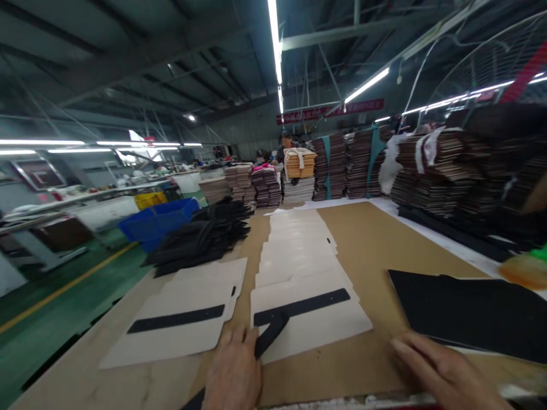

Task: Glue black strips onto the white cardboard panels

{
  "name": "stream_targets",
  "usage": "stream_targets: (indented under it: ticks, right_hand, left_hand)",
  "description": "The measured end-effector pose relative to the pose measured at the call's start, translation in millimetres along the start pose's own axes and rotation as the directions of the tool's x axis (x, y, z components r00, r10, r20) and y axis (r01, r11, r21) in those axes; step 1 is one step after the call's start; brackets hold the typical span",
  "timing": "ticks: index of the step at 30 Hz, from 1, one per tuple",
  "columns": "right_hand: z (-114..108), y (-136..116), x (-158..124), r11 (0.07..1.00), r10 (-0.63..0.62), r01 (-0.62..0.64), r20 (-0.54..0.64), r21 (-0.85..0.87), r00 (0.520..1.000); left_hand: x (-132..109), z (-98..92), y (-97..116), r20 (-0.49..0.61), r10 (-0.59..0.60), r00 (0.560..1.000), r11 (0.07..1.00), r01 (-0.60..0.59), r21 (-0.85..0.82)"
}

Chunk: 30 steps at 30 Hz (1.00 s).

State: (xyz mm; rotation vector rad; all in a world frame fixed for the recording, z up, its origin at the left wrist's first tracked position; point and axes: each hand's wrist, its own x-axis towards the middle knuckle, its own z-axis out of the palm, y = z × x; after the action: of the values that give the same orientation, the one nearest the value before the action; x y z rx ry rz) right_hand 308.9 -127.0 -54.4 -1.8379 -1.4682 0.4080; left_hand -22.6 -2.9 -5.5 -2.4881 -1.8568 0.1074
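My left hand (234,367) is at the bottom centre, fingers curled on a black strip (272,333) that bends over the near white panels. Another black strip (314,303) lies flat across the middle row of overlapping white panels (303,256). To the left, a second group of white panels (171,344) carries a black strip (177,319). My right hand (436,364), somewhat blurred, rests low at the right, its fingers together near a black panel (474,310); whether it holds anything is hidden.
A heap of black pieces (205,233) lies at the table's left edge, near a blue bin (160,219). Tall stacks of brown pieces (427,176) stand along the back and right. An orange and green item (523,269) shows at the right edge.
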Motion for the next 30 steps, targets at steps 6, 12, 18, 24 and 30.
stream_targets:
  ticks: [6, 12, 18, 24, 30]
  right_hand:
    - [63, -16, 47, 0.836, -0.28, 0.203, -0.078, -0.509, 0.957]
    - [74, 26, 29, 0.775, -0.39, 0.298, -0.05, -0.557, 0.92]
    - [70, 40, 34, 0.784, -0.433, 0.351, -0.046, -0.513, 0.9]
    - [64, 23, 37, 0.839, -0.379, 0.305, -0.082, -0.451, 0.922]
    - [56, 63, 2, 0.822, -0.426, 0.389, 0.004, -0.416, 0.905]
  left_hand:
    - [-13, 5.5, 11, 0.01, 0.005, 1.0, 0.995, -0.004, -0.099]
    - [-22, 12.5, 6, -0.012, 0.01, 1.0, 0.977, -0.013, -0.211]
    - [-17, 5.7, 15, 0.0, -0.002, 1.0, 0.969, 0.002, -0.246]
    - [-21, 6.3, 15, -0.038, 0.006, 0.999, 0.958, -0.017, -0.288]
    - [-55, 9.4, 2, 0.131, 0.061, 0.99, 0.957, -0.021, -0.288]
